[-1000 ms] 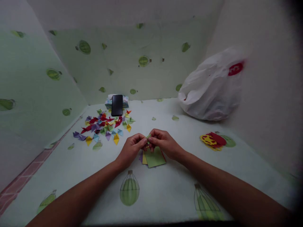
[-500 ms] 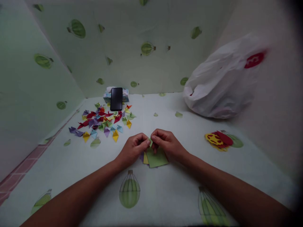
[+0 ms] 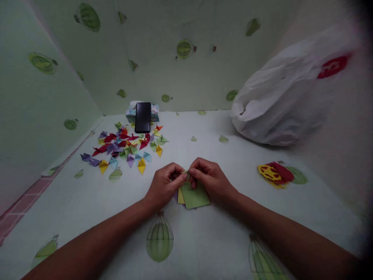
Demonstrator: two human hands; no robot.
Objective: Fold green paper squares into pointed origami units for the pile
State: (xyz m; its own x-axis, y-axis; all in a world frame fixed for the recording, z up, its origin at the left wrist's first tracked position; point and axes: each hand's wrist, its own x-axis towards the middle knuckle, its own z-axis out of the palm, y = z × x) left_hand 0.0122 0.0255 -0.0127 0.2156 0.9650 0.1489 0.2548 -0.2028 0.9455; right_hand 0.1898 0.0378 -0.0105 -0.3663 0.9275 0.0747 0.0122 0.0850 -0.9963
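Observation:
Between my two hands is a small folded piece of light green paper (image 3: 185, 172), mostly covered by the fingers. My left hand (image 3: 167, 182) pinches it from the left with thumb and forefinger. From the right, my right hand (image 3: 211, 179) closes thumb and fingertips on it. Just below the hands lies a stack of square papers: a green sheet (image 3: 196, 196) on top, a yellow sheet (image 3: 181, 196) poking out at its left, and a bit of purple beyond that.
Folded paper cranes (image 3: 125, 146) in many colours lie heaped at the left. Behind them a black phone (image 3: 143, 117) leans on a tissue box (image 3: 131, 114). A white plastic bag (image 3: 271, 105) stands back right, with red and yellow paper cutouts (image 3: 274, 173) in front of it.
The folded green paper has turned and now shows thinner between the fingertips. Both hands stay together above the stack. The whole view has shifted slightly.

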